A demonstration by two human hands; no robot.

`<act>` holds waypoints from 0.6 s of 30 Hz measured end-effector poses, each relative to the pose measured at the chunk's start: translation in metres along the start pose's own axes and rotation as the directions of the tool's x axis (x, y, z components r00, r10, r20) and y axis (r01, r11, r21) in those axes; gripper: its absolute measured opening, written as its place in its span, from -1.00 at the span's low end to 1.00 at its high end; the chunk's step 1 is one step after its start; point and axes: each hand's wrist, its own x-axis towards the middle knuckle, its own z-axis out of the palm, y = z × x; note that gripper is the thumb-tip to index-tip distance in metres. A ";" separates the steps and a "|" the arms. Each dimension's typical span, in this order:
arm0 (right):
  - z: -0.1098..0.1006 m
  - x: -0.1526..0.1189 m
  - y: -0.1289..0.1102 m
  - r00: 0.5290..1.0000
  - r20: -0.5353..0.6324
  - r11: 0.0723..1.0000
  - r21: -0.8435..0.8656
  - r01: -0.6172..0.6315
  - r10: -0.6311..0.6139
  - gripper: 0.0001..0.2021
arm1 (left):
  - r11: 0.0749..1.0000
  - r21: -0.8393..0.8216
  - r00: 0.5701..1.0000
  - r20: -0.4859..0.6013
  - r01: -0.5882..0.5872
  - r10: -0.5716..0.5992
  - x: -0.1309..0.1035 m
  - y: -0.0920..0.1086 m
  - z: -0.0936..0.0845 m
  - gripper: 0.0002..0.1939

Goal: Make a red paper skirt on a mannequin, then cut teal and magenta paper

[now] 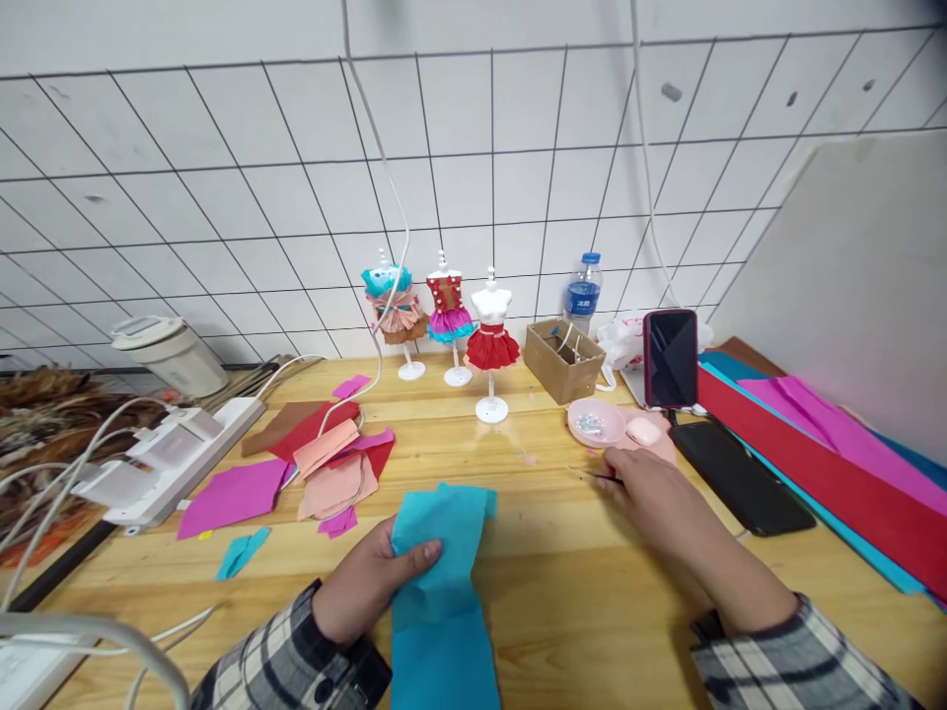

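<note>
A turquoise strip of crepe paper (444,611) is pinched under the thumb of my left hand (377,572), its upper end raised and its lower part running toward me. My right hand (643,488) is closed round a thin dark pointed tool (607,477), whose kind I cannot make out, low over the table. Just beyond that hand are a pink dish (596,421) of small shiny pieces and a small pale pink object (642,431). Three small white dress forms stand at the back: one in a red skirt (492,347), one in red and magenta (449,308), one in turquoise and peach (396,308).
Paper pieces, such as a magenta sheet (233,496), lie left beside a power strip (184,459) with cables. A cardboard box (563,360), bottle (583,296), propped phone (670,357), flat black phone (744,478) and long red paper (821,473) are at the right.
</note>
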 end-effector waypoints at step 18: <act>0.043 -0.029 -0.115 0.777 0.540 -0.414 0.658 -0.629 -0.323 -0.58 | 0.997 -0.075 0.916 0.402 0.022 0.010 -0.004 0.024 0.010 -0.47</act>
